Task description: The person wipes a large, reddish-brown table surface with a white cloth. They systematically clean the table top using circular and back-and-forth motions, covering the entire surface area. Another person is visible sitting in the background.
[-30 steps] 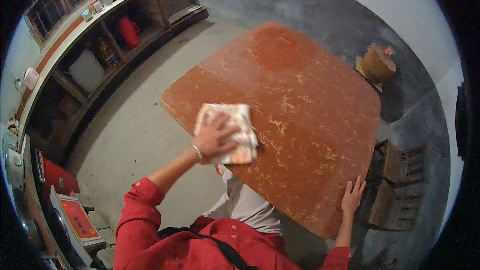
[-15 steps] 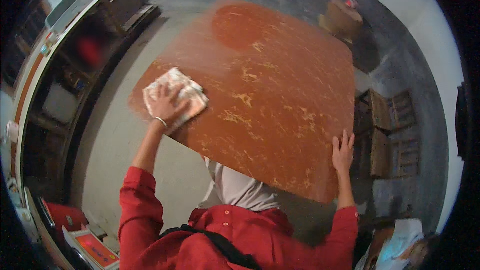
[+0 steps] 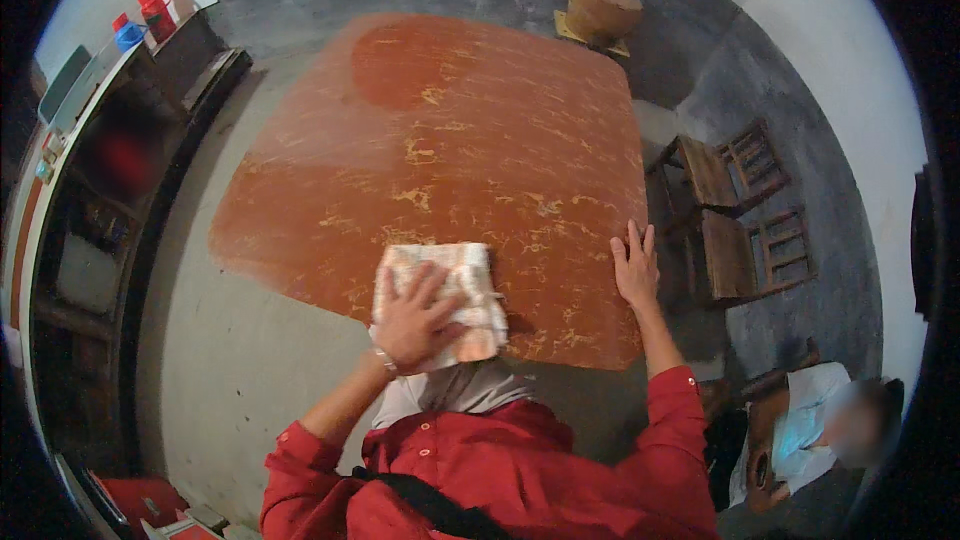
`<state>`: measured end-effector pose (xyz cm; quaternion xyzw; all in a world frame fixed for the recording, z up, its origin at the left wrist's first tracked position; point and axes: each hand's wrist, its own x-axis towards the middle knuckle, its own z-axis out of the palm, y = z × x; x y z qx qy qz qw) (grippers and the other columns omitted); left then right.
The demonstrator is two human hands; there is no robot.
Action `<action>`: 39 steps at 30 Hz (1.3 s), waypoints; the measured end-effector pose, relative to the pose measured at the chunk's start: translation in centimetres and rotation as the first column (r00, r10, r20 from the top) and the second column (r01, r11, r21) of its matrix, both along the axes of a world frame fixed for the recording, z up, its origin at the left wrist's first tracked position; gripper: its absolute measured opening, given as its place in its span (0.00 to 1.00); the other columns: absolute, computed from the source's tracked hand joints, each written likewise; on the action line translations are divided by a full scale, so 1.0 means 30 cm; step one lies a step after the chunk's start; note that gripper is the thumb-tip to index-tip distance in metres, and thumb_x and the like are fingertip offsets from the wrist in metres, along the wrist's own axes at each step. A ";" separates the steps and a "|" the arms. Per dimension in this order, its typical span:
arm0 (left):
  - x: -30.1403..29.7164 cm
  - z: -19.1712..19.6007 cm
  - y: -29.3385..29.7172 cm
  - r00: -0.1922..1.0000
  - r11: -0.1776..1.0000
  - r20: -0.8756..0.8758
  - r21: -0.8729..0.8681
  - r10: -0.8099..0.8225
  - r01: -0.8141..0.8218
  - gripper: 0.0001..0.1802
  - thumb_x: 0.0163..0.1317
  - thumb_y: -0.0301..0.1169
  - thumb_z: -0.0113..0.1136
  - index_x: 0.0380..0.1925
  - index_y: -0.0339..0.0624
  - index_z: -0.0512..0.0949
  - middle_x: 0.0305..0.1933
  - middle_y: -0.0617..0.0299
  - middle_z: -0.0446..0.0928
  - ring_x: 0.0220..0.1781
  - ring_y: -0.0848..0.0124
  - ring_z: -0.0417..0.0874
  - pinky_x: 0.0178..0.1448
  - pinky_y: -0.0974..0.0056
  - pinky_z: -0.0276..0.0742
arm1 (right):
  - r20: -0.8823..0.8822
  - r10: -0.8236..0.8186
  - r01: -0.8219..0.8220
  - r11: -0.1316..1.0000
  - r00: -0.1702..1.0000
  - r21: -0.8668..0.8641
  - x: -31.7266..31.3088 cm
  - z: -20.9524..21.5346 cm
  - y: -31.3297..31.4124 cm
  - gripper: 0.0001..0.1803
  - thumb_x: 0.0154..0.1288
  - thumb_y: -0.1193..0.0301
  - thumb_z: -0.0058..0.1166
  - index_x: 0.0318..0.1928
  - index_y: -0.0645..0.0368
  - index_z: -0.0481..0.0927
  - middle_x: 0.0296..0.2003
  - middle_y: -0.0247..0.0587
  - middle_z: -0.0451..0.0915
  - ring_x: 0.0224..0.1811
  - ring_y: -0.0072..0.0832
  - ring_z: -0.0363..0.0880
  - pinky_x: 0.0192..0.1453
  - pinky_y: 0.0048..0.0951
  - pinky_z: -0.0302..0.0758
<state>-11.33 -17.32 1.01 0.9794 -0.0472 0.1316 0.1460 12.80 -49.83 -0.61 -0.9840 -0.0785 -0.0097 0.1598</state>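
My left hand [image 3: 418,328] presses a folded, pale patterned cloth [image 3: 478,325] onto the near edge of the tabletop, fingers slightly bent over it. A corner of the cloth reaches the tabletop's edge in front of my body. The large tabletop [image 3: 500,170] is reddish-brown with worn yellowish streaks, and its far left part looks duller around a darker round patch. At its right edge my right hand [image 3: 637,268] rests with fingers stretched out and apart, holding no loose thing.
Two wooden chairs [image 3: 728,255] stand by the right wall. A round wooden block [image 3: 603,10] is beyond the far right corner. Along the left runs a shelf cabinet [image 3: 100,270] with red and blue flasks [image 3: 157,15] on top. Another person [image 3: 815,420] sits at the lower right.
My left hand has slid the cloth from the tabletop's left corner rightward and nearer to me. My right hand stays on the right edge. The whole view has shifted.
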 end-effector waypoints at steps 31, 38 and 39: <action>0.158 0.022 0.104 0.973 0.878 0.082 -0.453 0.216 -0.157 0.26 0.69 0.38 0.54 0.64 0.42 0.65 0.71 0.44 0.59 0.75 0.44 0.54 0.76 0.45 0.50 | 0.186 0.795 -0.808 0.590 0.578 -0.010 -0.332 0.074 0.451 0.40 0.63 0.34 0.45 0.70 0.38 0.66 0.72 0.58 0.53 0.74 0.63 0.45 0.73 0.68 0.41; 0.091 -0.031 0.084 0.953 0.939 -0.039 -0.164 0.301 -0.303 0.32 0.70 0.44 0.50 0.70 0.45 0.59 0.75 0.40 0.51 0.78 0.44 0.45 0.79 0.42 0.38 | 0.066 0.679 -0.671 0.733 0.731 -0.112 0.059 0.029 0.580 0.31 0.69 0.43 0.42 0.70 0.30 0.63 0.74 0.50 0.50 0.76 0.56 0.42 0.72 0.72 0.35; 0.093 -0.022 0.076 0.947 0.941 -0.068 -0.111 0.315 -0.321 0.33 0.70 0.45 0.50 0.70 0.46 0.58 0.76 0.41 0.49 0.79 0.45 0.45 0.79 0.43 0.37 | 0.073 0.629 -0.620 0.777 0.774 -0.107 0.138 0.039 0.582 0.30 0.69 0.45 0.42 0.70 0.33 0.64 0.74 0.52 0.50 0.76 0.57 0.43 0.73 0.71 0.35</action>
